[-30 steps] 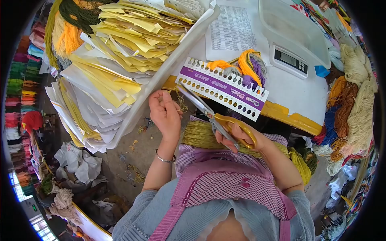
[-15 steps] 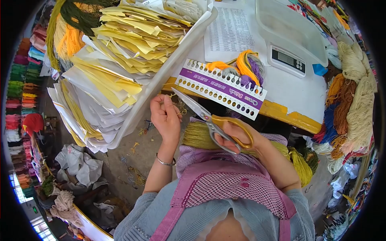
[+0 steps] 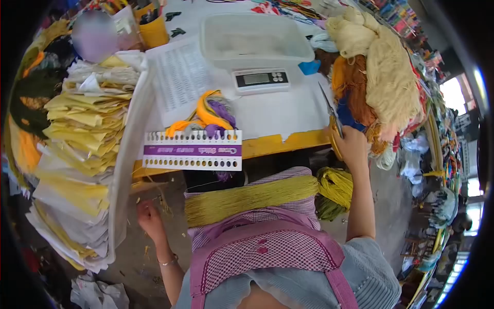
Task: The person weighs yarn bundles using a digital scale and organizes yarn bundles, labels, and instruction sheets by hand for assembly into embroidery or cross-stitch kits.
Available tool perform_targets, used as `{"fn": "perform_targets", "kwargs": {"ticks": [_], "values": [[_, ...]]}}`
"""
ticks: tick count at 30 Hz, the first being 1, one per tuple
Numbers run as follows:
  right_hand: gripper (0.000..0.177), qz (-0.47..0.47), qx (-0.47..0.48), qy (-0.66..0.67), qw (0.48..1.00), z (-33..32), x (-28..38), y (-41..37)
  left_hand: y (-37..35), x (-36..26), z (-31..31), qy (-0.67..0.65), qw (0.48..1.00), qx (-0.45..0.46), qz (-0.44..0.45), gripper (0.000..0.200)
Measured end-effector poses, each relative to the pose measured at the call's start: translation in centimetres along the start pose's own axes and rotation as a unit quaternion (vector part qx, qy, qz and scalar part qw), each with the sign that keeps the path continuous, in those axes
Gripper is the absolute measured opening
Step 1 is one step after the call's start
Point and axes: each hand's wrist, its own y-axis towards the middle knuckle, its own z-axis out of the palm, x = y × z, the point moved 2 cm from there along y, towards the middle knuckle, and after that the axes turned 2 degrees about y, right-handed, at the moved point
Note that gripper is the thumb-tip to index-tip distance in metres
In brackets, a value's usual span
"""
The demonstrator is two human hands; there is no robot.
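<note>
My right hand [image 3: 352,147] is closed round the handles of the scissors [image 3: 334,121], whose blades point up and away over the table's right part, beside blue and brown yarn. My left hand [image 3: 150,219] is low on the left, past the table edge, its fingers curled; thin strands hang near it, and what it holds is too small to make out. A white and purple punched card [image 3: 193,150] lies at the table's front edge, with orange, purple and grey thread [image 3: 211,114] at its holes. Across my lap lies an olive thread bundle [image 3: 252,197].
A bin [image 3: 133,139] of yellow and white papers stands left. A scale [image 3: 261,80], a clear plastic box [image 3: 257,41], a printed sheet [image 3: 180,77] and a yellow cup [image 3: 153,31] are on the table. Cream yarn [image 3: 391,77] is heaped right.
The view has swung to the right. My right hand has carried the scissors away from my left hand to the table's right side. My left hand is now lower, farther from the card.
</note>
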Motion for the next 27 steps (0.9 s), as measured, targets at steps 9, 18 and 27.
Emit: {"fn": "perform_targets", "kwargs": {"ticks": [9,18,27], "values": [[0.045,-0.039,-0.026,-0.075,0.996,3.5,-0.7,6.7,-1.1,-0.8,-1.7,0.008,0.999,-0.025,-0.018,0.012],[0.026,-0.158,-0.078,0.012,0.984,2.3,5.2,6.4,-1.4,-0.3,-2.5,0.038,0.997,-0.063,-0.023,0.010],[0.056,-0.628,0.094,0.217,0.742,5.2,24.9,-2.8,-2.3,3.9,-3.0,-0.018,0.996,-0.086,-0.019,0.012]]}}
